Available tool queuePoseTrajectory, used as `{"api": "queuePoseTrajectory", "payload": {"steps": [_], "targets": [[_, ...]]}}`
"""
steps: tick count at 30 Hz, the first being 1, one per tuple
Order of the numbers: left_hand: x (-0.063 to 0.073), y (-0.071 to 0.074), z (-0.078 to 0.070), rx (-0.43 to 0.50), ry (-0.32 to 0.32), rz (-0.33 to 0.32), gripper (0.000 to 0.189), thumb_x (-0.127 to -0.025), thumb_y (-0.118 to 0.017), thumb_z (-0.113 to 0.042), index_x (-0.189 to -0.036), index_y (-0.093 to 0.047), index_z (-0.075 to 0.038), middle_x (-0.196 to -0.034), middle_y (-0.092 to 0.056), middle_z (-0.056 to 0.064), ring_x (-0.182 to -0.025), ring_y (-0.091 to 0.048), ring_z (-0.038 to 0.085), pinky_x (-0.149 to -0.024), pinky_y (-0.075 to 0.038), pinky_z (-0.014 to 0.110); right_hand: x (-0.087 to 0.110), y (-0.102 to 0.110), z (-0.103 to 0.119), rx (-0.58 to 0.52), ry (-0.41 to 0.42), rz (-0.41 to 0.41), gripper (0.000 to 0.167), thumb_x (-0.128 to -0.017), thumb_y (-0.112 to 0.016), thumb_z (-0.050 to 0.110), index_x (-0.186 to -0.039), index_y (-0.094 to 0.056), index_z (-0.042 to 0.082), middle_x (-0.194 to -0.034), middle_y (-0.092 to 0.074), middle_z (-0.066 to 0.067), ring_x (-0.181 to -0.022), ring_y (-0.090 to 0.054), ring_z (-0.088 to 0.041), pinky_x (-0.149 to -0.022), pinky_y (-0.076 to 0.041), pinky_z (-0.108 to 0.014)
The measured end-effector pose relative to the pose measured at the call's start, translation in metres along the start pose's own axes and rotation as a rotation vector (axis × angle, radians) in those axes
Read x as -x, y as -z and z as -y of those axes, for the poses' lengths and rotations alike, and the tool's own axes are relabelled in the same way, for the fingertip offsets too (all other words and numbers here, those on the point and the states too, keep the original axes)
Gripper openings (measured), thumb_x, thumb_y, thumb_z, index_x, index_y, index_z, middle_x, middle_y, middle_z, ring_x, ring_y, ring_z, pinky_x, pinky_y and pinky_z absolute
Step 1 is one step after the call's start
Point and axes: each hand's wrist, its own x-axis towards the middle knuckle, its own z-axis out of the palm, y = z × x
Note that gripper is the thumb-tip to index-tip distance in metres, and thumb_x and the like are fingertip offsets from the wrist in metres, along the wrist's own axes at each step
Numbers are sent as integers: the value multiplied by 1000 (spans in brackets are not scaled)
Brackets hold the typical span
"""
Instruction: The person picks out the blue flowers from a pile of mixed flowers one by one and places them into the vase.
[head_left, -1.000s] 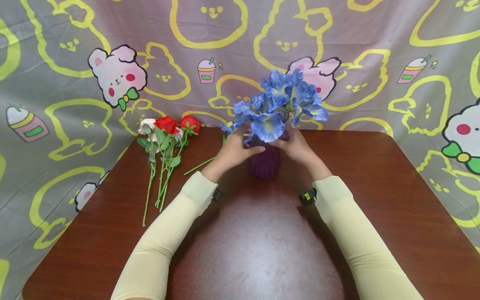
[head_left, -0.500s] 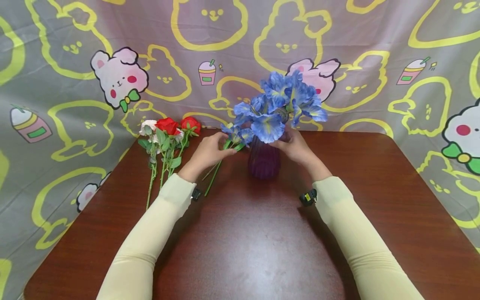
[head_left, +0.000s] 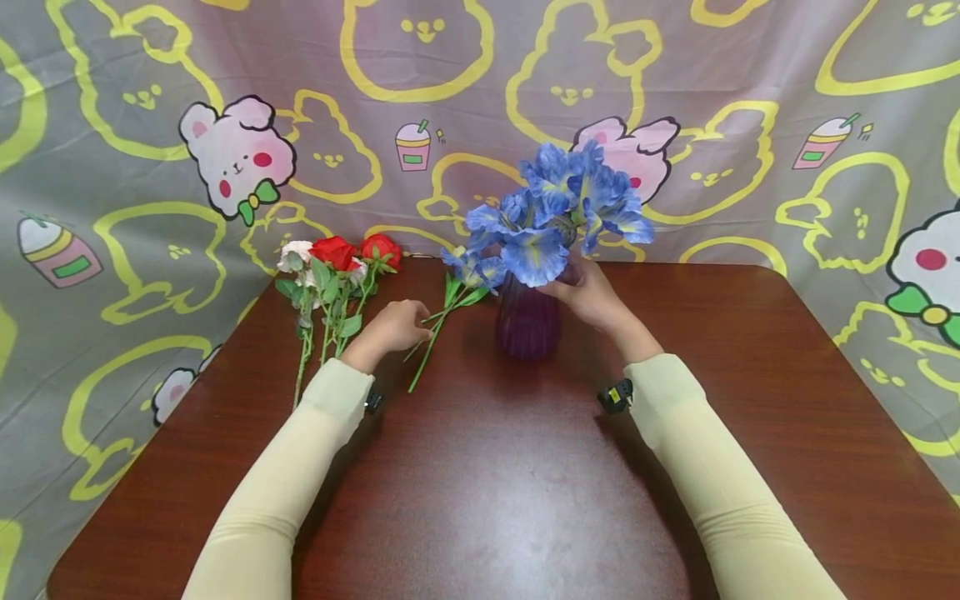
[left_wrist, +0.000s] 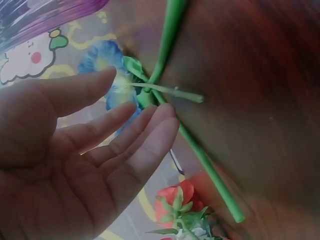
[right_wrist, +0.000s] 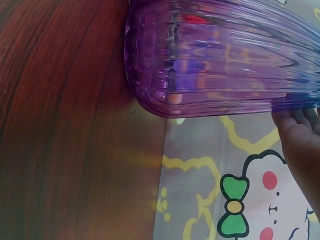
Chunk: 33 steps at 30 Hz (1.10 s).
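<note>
A ribbed purple glass vase (head_left: 528,323) stands upright on the table, with blue irises (head_left: 558,200) bunched at its top. My right hand (head_left: 592,293) holds the vase near its neck; in the right wrist view its fingers (right_wrist: 295,120) reach around behind the glass, partly hidden. Left of the vase lies another blue iris (head_left: 474,268), its green stems (head_left: 431,346) crossing on the tabletop. My left hand (head_left: 393,327) hovers beside those stems. In the left wrist view, its thumb and fingers (left_wrist: 145,150) are spread apart with nothing between them, in front of a green stem (left_wrist: 200,150).
On the left of the brown table (head_left: 487,483) lie red roses (head_left: 335,252) and pale flowers (head_left: 295,254) with long leafy stems. A patterned cloth (head_left: 465,75) hangs behind the table and along both sides.
My left hand has moved from beside the vase leftward and toward me, to the iris stems. Those stems have swung to point more toward me. The right hand stays at the vase.
</note>
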Motion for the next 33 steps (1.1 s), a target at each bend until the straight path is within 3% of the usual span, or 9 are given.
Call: {"api": "queuePoseTrajectory", "payload": {"steps": [12, 21, 33], "targets": [[-6, -10, 3, -17, 40, 41, 36, -88, -69, -13, -119, -63, 3, -119, -63, 21, -107, -59, 34, -86, -48, 44, 0, -1, -1, 9, 0, -4, 58, -90, -64, -4, -142, -40, -4, -130, -56, -24, -116, -57, -31, -88, -50, -28], [-9, -15, 4, -54, 14, 24, 30, -84, -68, -6, -112, -66, 3, -111, -66, 19, -100, -61, 34, -85, -49, 45, 1, 0, 0, 10, -7, -3, 57, -91, -64, -3, -142, -40, -4, -131, -55, -24, -118, -55, -31, -90, -49, -30], [-14, -21, 6, -93, 20, 15, 25, -75, -62, 3, -100, -66, -1, -101, -67, 14, -83, -60, 28, -72, -51, 41, 1, 1, 1, 7, -18, 0, 58, -91, -64, -2, -143, -39, -3, -132, -55, -24, -118, -55, -32, -91, -49, -30]]}}
